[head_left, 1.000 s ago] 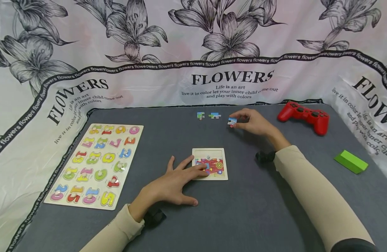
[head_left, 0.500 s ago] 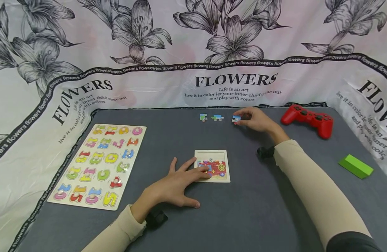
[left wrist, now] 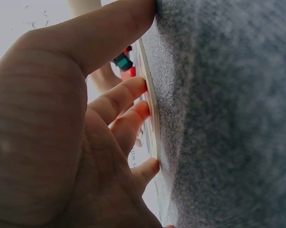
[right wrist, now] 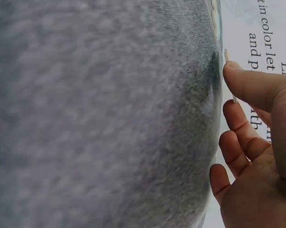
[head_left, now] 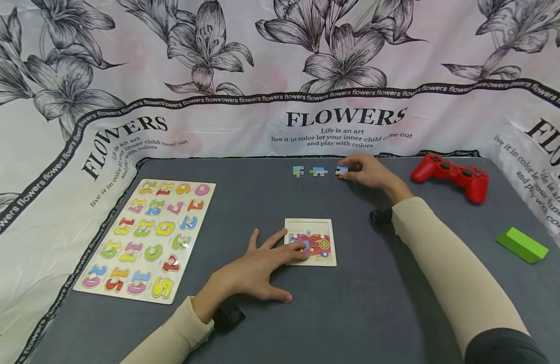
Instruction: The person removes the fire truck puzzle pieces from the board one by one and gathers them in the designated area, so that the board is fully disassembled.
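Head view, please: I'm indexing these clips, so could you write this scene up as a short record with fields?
Left hand: spread, touching the left side of the small puzzle board
Right hand: pinching a puzzle piece
Loose pieces: leftmost piece and middle piece, both left of the pinched one
Small puzzle board: red picture low, pale area above
Left side: number board
Right side: red controller; green block, nearer the person
Surface: gray table
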### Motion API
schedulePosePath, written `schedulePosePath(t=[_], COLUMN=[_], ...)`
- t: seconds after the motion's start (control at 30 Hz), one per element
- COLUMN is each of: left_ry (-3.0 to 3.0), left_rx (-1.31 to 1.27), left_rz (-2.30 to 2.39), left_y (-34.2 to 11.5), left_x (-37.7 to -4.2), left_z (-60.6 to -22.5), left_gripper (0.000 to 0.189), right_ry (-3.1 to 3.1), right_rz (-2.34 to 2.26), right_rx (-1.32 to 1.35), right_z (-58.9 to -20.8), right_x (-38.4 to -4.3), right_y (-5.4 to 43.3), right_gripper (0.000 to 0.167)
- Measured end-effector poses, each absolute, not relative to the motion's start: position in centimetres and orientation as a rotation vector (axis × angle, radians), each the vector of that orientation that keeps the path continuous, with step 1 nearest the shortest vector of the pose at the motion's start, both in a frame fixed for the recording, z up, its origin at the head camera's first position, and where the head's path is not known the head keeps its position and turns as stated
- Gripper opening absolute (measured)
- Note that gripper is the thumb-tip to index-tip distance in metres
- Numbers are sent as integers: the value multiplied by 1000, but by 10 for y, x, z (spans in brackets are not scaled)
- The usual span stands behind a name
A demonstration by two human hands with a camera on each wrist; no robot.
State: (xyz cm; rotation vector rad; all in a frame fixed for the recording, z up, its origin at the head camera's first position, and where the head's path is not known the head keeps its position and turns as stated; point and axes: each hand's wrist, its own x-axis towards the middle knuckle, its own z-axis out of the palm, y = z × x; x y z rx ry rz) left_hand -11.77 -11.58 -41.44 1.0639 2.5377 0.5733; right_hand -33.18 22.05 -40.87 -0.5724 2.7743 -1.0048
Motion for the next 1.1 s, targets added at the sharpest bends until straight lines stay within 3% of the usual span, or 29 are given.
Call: schedulePosePath(t=[0.63, 1.1], left_ry=[2537, 2539], left_rx=[1079, 1067], left_rz=[569, 556], left_y=[-116, -115], left_x=[-118, -118], left_z=[-415, -415], left_gripper=[84, 85], right_ry=[2825, 2791], right_rz=[-818, -946], right_rx=[-624, -563], right_z=[-409, -410], right_x=[-344, -337], right_y=[214, 223], right_gripper=[36, 42])
